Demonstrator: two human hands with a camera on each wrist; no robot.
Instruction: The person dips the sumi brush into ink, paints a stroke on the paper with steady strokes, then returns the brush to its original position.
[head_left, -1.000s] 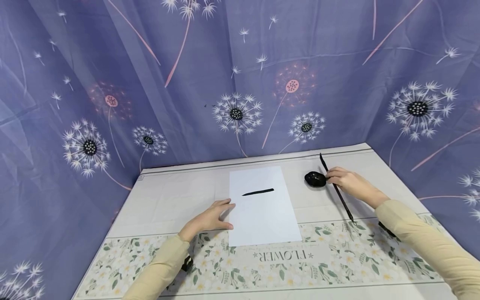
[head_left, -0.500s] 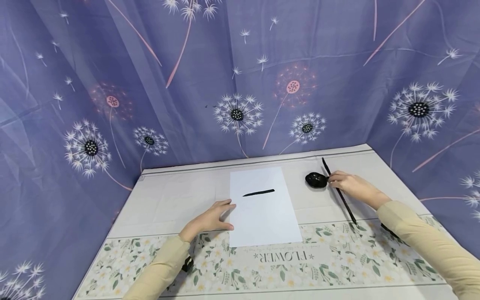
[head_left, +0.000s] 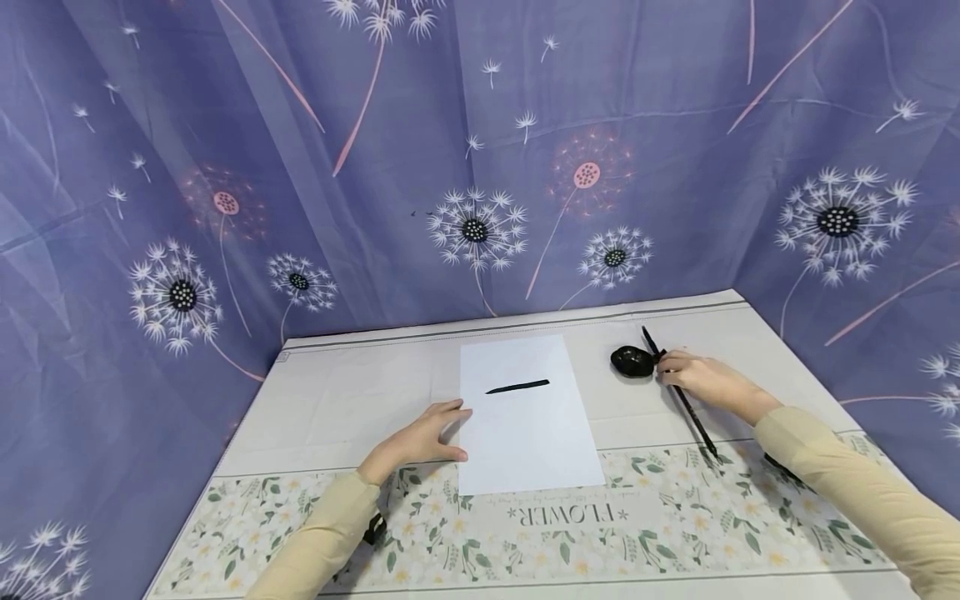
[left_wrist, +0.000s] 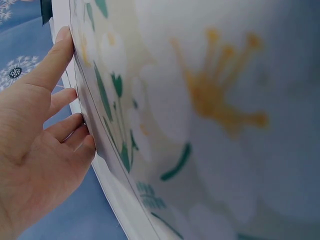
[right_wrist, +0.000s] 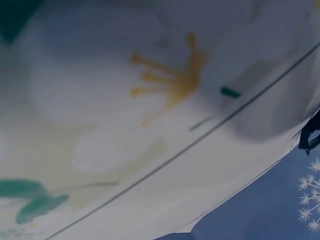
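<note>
In the head view, my right hand (head_left: 697, 375) pinches a dark writing brush (head_left: 693, 421) near its upper part, just right of a small black ink dish (head_left: 632, 362). The brush slants from its dark far end down to its near end over the floral print; my fingertips hide part of the shaft. A white sheet of paper (head_left: 525, 442) bears one thick black stroke (head_left: 517, 387). My left hand (head_left: 416, 437) rests at the paper's left edge with fingers spread; the left wrist view shows this left hand (left_wrist: 40, 120) with relaxed fingers.
A white tablecloth (head_left: 352, 400) with a floral band (head_left: 427, 533) covers the table. Purple dandelion-print curtains (head_left: 390, 275) close in the back and both sides. The right wrist view mostly shows blurred tablecloth (right_wrist: 100, 100), with a dark shape (right_wrist: 310, 134) at its right edge.
My right hand and the brush have shifted slightly towards me and to the right, beside the dish. The left hand and the paper have stayed put.
</note>
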